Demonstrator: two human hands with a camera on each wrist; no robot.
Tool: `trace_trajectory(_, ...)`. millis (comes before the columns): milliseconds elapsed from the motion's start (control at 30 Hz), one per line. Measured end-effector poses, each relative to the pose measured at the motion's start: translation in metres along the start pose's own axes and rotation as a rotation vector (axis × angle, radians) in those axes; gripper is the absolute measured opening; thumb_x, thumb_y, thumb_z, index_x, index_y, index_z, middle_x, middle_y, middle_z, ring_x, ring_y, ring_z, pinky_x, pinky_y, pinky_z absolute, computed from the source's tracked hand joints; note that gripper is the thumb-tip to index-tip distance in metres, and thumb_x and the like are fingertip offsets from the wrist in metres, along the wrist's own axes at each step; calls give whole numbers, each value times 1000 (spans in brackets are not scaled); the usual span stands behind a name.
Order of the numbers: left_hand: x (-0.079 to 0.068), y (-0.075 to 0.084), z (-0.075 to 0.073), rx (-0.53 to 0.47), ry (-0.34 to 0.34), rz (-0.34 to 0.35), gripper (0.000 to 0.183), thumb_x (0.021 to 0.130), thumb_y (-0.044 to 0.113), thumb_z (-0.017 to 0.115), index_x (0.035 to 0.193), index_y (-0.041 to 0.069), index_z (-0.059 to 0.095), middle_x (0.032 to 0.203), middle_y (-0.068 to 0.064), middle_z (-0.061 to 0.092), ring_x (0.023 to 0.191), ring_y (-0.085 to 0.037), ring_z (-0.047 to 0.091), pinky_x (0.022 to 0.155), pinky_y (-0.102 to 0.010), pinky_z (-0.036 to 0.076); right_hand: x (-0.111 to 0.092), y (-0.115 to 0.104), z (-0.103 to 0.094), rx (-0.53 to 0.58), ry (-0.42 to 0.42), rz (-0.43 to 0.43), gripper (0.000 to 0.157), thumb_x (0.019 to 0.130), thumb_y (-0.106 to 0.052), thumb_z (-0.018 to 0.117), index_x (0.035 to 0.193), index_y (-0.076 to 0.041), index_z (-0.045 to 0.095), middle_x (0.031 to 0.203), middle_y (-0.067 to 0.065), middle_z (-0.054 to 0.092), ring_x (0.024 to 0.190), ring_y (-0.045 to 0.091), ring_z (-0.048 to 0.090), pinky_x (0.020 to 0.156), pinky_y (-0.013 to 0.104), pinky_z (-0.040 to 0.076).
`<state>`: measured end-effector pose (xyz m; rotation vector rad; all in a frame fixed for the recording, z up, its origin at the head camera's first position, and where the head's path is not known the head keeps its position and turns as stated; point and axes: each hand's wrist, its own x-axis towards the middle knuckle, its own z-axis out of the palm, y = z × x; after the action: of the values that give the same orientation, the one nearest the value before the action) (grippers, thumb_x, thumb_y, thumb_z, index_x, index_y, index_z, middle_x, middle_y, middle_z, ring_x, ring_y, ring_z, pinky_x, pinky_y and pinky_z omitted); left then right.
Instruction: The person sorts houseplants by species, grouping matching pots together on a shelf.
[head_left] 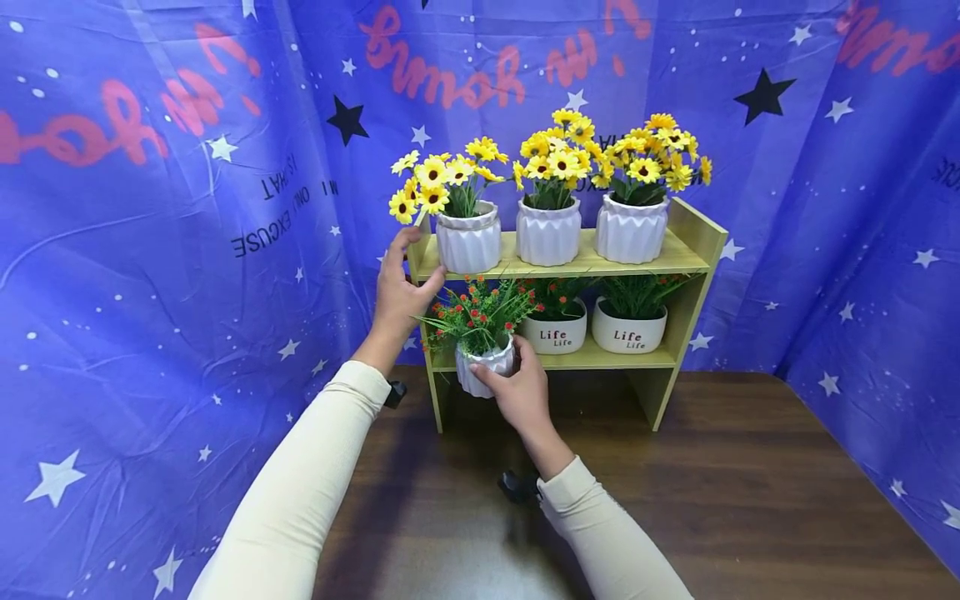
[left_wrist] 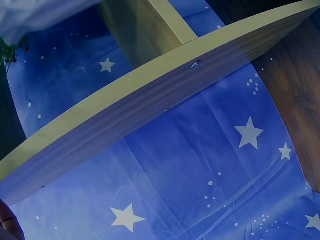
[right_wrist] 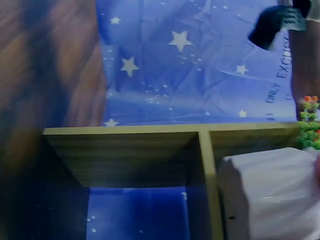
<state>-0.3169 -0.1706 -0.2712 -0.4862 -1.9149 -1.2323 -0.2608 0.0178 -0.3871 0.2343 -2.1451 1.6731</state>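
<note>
My right hand (head_left: 521, 396) grips a white ribbed flowerpot (head_left: 474, 379) with small red flowers and green leaves (head_left: 480, 317), in front of the lower shelf's left end. In the right wrist view this white pot (right_wrist: 280, 195) appears large at the lower right. My left hand (head_left: 397, 304) is at the upper left of the wooden shelf rack (head_left: 697, 258), thumb and fingers spread by its side panel. The left wrist view shows that side panel (left_wrist: 125, 100) and a fingertip at the lower left; whether it touches the panel cannot be told.
On the top shelf stand three white ribbed pots (head_left: 547, 233) with yellow flowers. Two white pots marked "Life" (head_left: 628, 333) sit on the lower shelf. The rack stands on a dark wooden table (head_left: 735, 483), with a blue star-patterned curtain (head_left: 187, 350) around it.
</note>
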Motion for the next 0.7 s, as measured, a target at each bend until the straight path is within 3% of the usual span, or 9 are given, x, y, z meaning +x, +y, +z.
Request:
trace_trajectory(233, 1, -2, -1, 0, 29, 33, 56, 81, 9, 77, 130, 4, 52, 142, -8, 51, 125, -23, 48, 106, -37, 36, 17, -5, 8, -59, -25, -3, 73, 75, -34, 85, 133, -4, 54, 119, 13, 65, 107, 28, 61, 90, 46, 49)
trace_trajectory(500, -1, -2, 0, 19, 9, 12, 57, 83, 10, 77, 132, 7, 51, 143, -7, 51, 127, -22, 47, 106, -35, 35, 38, -2, 21, -85, -31, 28, 77, 76, -31, 85, 138, -1, 49, 124, 19, 63, 112, 33, 60, 95, 45, 47)
trace_trajectory(600, -2, -2, 1, 13, 15, 32, 56, 83, 9, 77, 132, 5, 50, 142, -9, 51, 125, -23, 48, 103, -37, 38, 43, -1, 25, -71, -45, 42, 79, 78, -32, 84, 141, -2, 46, 127, 20, 61, 116, 33, 58, 97, 46, 46)
trace_trajectory(700, -2, -1, 2, 9, 5, 29, 57, 84, 11, 76, 134, 5, 49, 143, -8, 49, 122, -24, 48, 92, -40, 44, 47, 1, 26, -68, -52, 53, 80, 80, -34, 83, 143, -4, 44, 130, 19, 60, 118, 32, 57, 98, 45, 45)
